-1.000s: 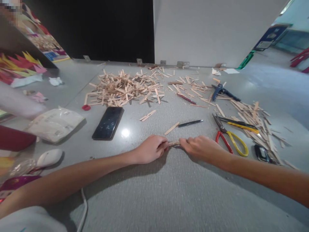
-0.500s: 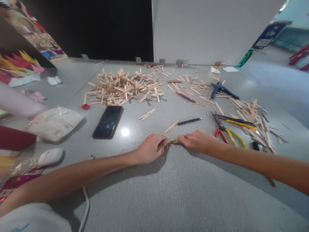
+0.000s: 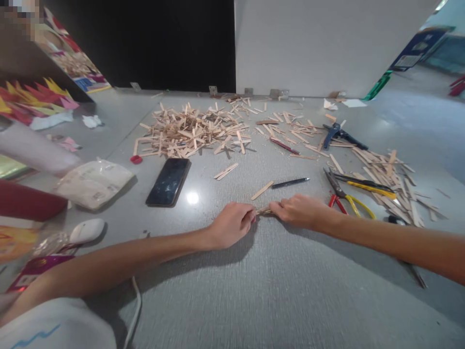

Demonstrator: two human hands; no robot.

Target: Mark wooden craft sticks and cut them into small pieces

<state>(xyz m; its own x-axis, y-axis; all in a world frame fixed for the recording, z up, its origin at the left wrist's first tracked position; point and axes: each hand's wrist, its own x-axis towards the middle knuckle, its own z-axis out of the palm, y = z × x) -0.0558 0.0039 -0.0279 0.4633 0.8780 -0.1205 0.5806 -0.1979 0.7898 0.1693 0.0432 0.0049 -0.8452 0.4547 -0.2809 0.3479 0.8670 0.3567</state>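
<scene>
My left hand (image 3: pixel 232 224) and my right hand (image 3: pixel 300 211) meet in the middle of the grey table (image 3: pixel 254 291). Both are closed on the two ends of a small bundle of wooden sticks (image 3: pixel 264 211), which lies low over the table surface. Only a short piece of the bundle shows between the fingers. A single loose stick (image 3: pixel 261 190) and a black pen (image 3: pixel 290 182) lie just beyond the hands.
A big heap of wooden sticks (image 3: pixel 192 131) lies at the back, more sticks (image 3: pixel 385 174) at the right. Red and yellow-handled pliers (image 3: pixel 345 196), blue pliers (image 3: pixel 339 134), a black phone (image 3: pixel 169 182), a white mouse (image 3: pixel 86 230) and a plastic bag (image 3: pixel 94 183) lie around.
Both hands have stayed on the stick bundle and have moved a little closer together. The view has shifted slightly.
</scene>
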